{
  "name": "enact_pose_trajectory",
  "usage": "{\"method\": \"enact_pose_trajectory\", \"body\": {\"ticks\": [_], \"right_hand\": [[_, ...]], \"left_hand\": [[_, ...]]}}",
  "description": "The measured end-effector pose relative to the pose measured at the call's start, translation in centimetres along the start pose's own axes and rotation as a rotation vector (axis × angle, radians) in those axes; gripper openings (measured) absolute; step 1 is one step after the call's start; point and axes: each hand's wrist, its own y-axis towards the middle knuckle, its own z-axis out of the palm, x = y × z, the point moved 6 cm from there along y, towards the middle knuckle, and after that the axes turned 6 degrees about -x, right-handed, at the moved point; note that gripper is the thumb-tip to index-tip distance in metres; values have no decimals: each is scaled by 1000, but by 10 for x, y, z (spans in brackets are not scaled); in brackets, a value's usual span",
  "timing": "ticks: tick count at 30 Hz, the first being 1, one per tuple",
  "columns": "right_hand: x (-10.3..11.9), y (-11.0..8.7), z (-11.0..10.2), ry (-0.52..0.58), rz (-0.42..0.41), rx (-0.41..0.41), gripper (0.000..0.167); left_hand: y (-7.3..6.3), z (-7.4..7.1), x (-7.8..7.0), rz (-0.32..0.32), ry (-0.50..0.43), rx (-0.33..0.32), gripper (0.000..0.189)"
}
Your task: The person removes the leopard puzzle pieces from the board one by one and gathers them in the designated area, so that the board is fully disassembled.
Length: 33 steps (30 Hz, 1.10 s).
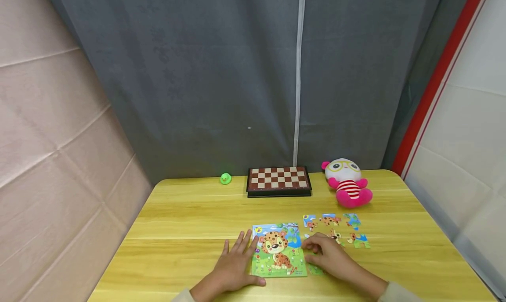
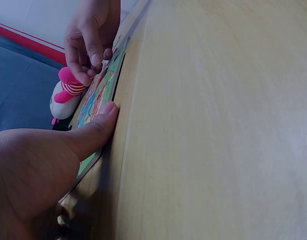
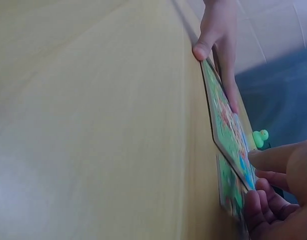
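Observation:
A square leopard picture board (image 1: 276,251) lies flat on the table between the hands. My left hand (image 1: 236,267) spreads its fingers along the left edge, the thumb close to the near left corner. From the other side, my right hand (image 1: 328,256) pinches the board's right edge with bent fingers; in the right wrist view its thumb (image 3: 273,158) touches that edge. Loose jigsaw pieces (image 1: 357,240) with parts of a leopard picture lie to the right. Some of them, such as a green piece (image 1: 315,269), are partly hidden by the right hand.
Along the back stand a small green toy duck (image 1: 225,178), a brown-and-white checkered board (image 1: 279,181) and a pink and white plush toy (image 1: 348,183). A grey curtain (image 1: 197,82) hangs behind the wooden table (image 1: 178,231). Pale cloth walls flank both sides.

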Motion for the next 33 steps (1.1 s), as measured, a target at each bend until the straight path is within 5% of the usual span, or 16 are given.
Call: {"method": "enact_pose_trajectory", "body": {"ticks": [33], "right_hand": [[40,24,57,49,-28,140,38]], "left_hand": [[0,0,1,-8,-15,15,124]]}}
